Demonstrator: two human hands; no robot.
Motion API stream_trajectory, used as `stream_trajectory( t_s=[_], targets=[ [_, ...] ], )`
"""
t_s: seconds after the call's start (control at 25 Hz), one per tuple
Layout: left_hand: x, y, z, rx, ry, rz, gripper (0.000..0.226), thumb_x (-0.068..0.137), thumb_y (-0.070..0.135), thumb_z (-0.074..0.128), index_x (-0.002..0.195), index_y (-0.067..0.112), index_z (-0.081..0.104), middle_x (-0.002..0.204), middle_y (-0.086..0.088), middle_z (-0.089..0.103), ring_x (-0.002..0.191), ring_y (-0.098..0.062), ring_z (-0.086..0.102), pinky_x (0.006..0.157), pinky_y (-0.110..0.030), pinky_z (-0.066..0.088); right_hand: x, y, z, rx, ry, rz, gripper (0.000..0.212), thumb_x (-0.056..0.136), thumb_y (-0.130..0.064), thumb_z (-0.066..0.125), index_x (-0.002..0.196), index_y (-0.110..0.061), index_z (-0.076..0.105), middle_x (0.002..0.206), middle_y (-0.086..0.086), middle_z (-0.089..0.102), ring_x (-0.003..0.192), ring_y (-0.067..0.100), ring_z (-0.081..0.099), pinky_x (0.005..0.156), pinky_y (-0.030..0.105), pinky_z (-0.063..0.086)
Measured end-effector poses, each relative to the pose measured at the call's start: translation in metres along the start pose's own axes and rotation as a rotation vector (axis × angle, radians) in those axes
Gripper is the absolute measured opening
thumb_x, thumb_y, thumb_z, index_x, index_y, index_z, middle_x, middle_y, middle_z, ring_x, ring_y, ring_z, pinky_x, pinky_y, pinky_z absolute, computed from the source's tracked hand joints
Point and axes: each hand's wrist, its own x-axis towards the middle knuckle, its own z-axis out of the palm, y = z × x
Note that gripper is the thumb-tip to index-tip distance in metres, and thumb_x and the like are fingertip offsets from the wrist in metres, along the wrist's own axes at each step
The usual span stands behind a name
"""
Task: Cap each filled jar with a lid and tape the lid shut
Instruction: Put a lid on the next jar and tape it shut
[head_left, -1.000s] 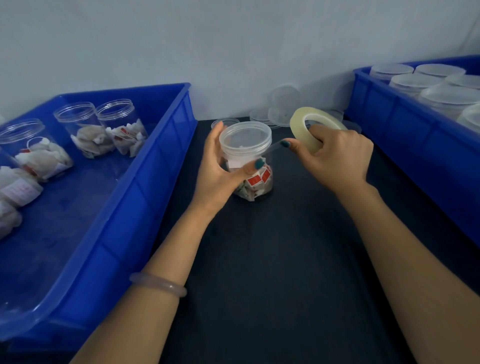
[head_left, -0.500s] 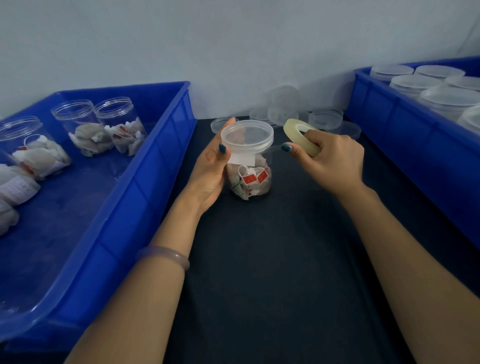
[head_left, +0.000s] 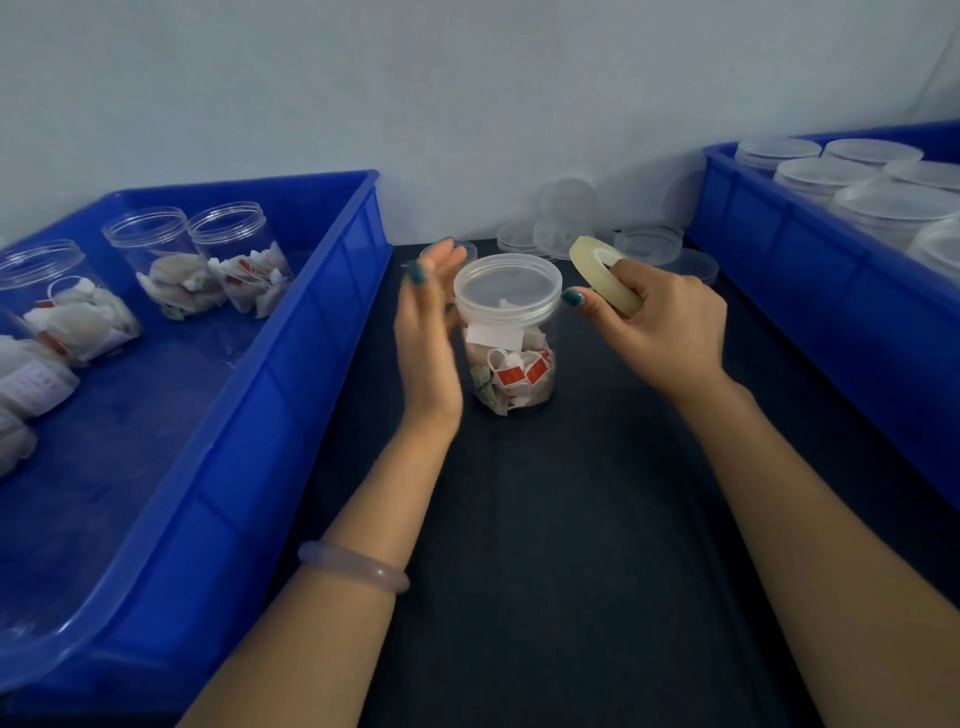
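Fingers (head_left: 439, 262) of the left hand (head_left: 426, 343) are extended straight and hold nothing. They stand edge-on along the left side of the jar (head_left: 511, 364). The outline is blurred, so contact with the jar wall cannot be confirmed. Fingers of the right hand (head_left: 660, 332) are curled through the core of the tape roll (head_left: 602, 275) and grip it. The right thumb (head_left: 584, 304) points left, its tip just beside the rim of the lid (head_left: 508, 286).

The jar stands upright on the dark surface (head_left: 545, 519) between the two hands, with the clear lid seated on top. The tape roll sits level with the lid, just right of it. Whether a strip runs from roll to lid cannot be told.

Left of the left fingers, the wall of a blue bin (head_left: 291, 364) runs close alongside the forearm. It contains uncapped jars (head_left: 239, 260) of the same packets. Right of the right fingers, a second blue bin (head_left: 779, 270) holds capped jars (head_left: 831, 176). Loose lids (head_left: 649, 241) lie beyond the fingers against the wall. Open surface extends from the jar toward the person, between the forearms. A pale bracelet (head_left: 353, 566) circles the left wrist.

Inside the jar are paper packets with red tags (head_left: 511, 375) and a white slip. No writing on them is legible.
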Motion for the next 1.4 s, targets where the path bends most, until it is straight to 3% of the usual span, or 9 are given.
stream_trajectory(
  t_s=[0.12, 0.28, 0.4, 0.56, 0.64, 0.8, 1.0, 1.2, 1.4],
  targets=[
    [-0.015, -0.001, 0.011, 0.321, -0.115, 0.107, 0.095, 0.070, 0.067, 0.075, 0.147, 0.029, 0.035, 0.143, 0.011, 0.049, 0.130, 0.001, 0.047, 0.105, -0.020, 0.042, -0.002, 0.000, 0.000, 0.007, -0.009, -0.003, 0.082, 0.075, -0.086, 0.024, 0.076, -0.013, 0.060, 0.060, 0.002, 0.054, 0.058, 0.024, 0.051, 0.054, 0.031, 0.029],
    [-0.003, -0.004, 0.008, 0.286, -0.068, 0.040, 0.084, 0.067, 0.031, 0.090, 0.139, 0.022, 0.047, 0.124, 0.017, 0.059, 0.114, 0.009, 0.055, 0.094, -0.014, 0.048, -0.002, 0.002, -0.005, -0.033, -0.042, 0.006, 0.077, 0.076, -0.083, 0.032, 0.085, -0.017, 0.069, 0.062, -0.003, 0.055, 0.062, 0.021, 0.051, 0.054, 0.030, 0.025],
    [0.004, -0.004, -0.003, 0.163, -0.138, -0.037, 0.082, 0.065, 0.034, 0.090, 0.137, 0.018, 0.054, 0.124, 0.010, 0.064, 0.113, 0.001, 0.060, 0.087, -0.016, 0.051, -0.002, 0.001, -0.011, -0.010, -0.035, -0.034, 0.067, 0.079, -0.080, 0.038, 0.083, -0.021, 0.071, 0.060, -0.008, 0.050, 0.061, 0.014, 0.047, 0.052, 0.029, 0.023],
    [0.005, 0.008, -0.007, -0.005, -0.226, -0.133, 0.088, 0.053, 0.052, 0.088, 0.130, 0.020, 0.060, 0.122, -0.001, 0.069, 0.113, -0.012, 0.065, 0.089, -0.025, 0.053, -0.002, -0.007, -0.017, 0.006, 0.076, -0.152, 0.066, 0.086, -0.076, 0.034, 0.060, -0.017, 0.047, 0.054, -0.005, 0.037, 0.055, 0.018, 0.037, 0.065, 0.032, 0.024],
    [0.003, 0.012, -0.007, -0.055, -0.282, -0.168, 0.094, 0.046, 0.066, 0.087, 0.125, 0.021, 0.063, 0.119, -0.005, 0.070, 0.112, -0.022, 0.066, 0.095, -0.036, 0.053, -0.001, -0.008, -0.020, 0.004, 0.042, -0.136, 0.073, 0.084, -0.079, 0.028, 0.057, -0.014, 0.045, 0.052, -0.006, 0.034, 0.054, 0.016, 0.034, 0.071, 0.033, 0.026],
    [0.001, 0.013, -0.010, -0.137, -0.448, -0.244, 0.079, 0.052, 0.068, 0.083, 0.118, 0.027, 0.069, 0.115, -0.007, 0.072, 0.104, -0.023, 0.069, 0.086, -0.035, 0.057, 0.000, -0.012, -0.019, 0.026, -0.116, -0.073, 0.094, 0.071, -0.094, 0.008, 0.058, -0.013, 0.052, 0.050, -0.003, 0.043, 0.054, 0.016, 0.043, 0.080, 0.036, 0.029],
    [0.003, 0.009, -0.016, -0.097, -0.570, -0.302, 0.070, 0.046, 0.076, 0.081, 0.107, 0.042, 0.076, 0.113, 0.006, 0.074, 0.108, -0.012, 0.069, 0.085, -0.029, 0.057, 0.002, -0.010, -0.020, 0.303, -0.292, -0.037, 0.082, 0.076, -0.084, 0.039, 0.073, -0.005, 0.062, 0.055, 0.001, 0.048, 0.053, 0.013, 0.041, 0.063, 0.034, 0.030],
    [0.009, 0.008, -0.014, 0.145, -0.453, -0.116, 0.138, 0.041, 0.092, 0.065, 0.156, 0.028, 0.025, 0.153, 0.007, 0.044, 0.137, -0.007, 0.045, 0.113, -0.033, 0.040, -0.002, -0.011, -0.017, 0.389, -0.349, 0.003, 0.055, 0.073, -0.077, 0.046, 0.072, -0.022, 0.055, 0.062, -0.006, 0.052, 0.059, 0.012, 0.047, 0.060, 0.036, 0.037],
    [0.002, 0.003, -0.007, 0.330, -0.416, -0.007, 0.088, 0.066, 0.085, 0.050, 0.135, 0.032, 0.043, 0.122, 0.026, 0.054, 0.108, 0.023, 0.051, 0.081, -0.001, 0.044, -0.006, -0.016, -0.011, 0.143, -0.265, -0.036, 0.066, 0.066, -0.088, 0.030, 0.074, -0.025, 0.048, 0.064, -0.008, 0.055, 0.062, 0.014, 0.053, 0.054, 0.032, 0.035]
  ],
)
